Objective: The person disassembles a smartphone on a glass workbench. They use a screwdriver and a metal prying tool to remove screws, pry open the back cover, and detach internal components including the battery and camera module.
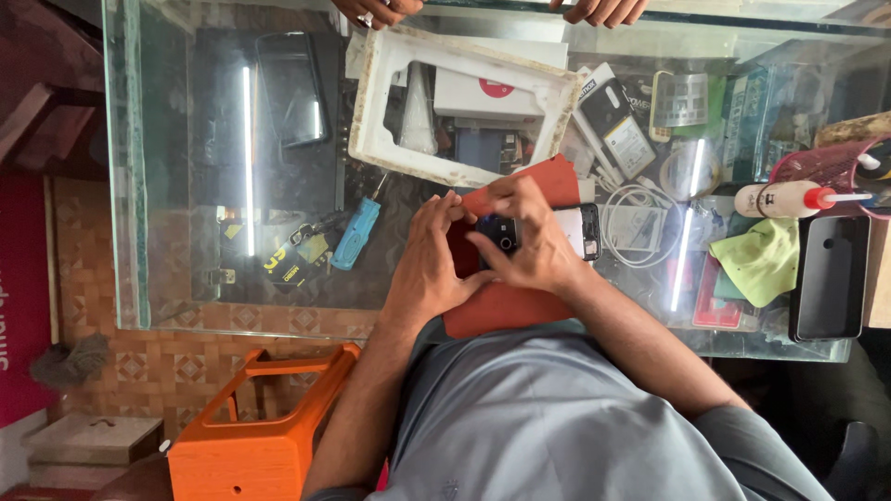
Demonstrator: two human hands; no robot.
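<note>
A glass counter (186,139) is filling most of the view, its top reflecting strip lights and showing boxes and phone parts lying on the shelf beneath, while patterned brown floor tiles and an orange stool (255,427) are sitting off its near edge. On the glass a red mat (520,306) is lying in front of the person, with a white plastic frame (371,111) just beyond it, a blue-handled screwdriver (357,232) to one side, and a white cable coil (636,209), a green cloth (761,260), a white squeeze bottle (775,199) and a black tray (831,278) crowding the other. The left hand (427,255) is curling beside the opened phone (543,232) over the mat, fingertips touching it, and the right hand (534,237) is gripping it from above, probably pinching near the camera end. Another person's fingers (603,9) are resting at the far edge. Bare glass is lying open towards the dark phone (292,88).
</note>
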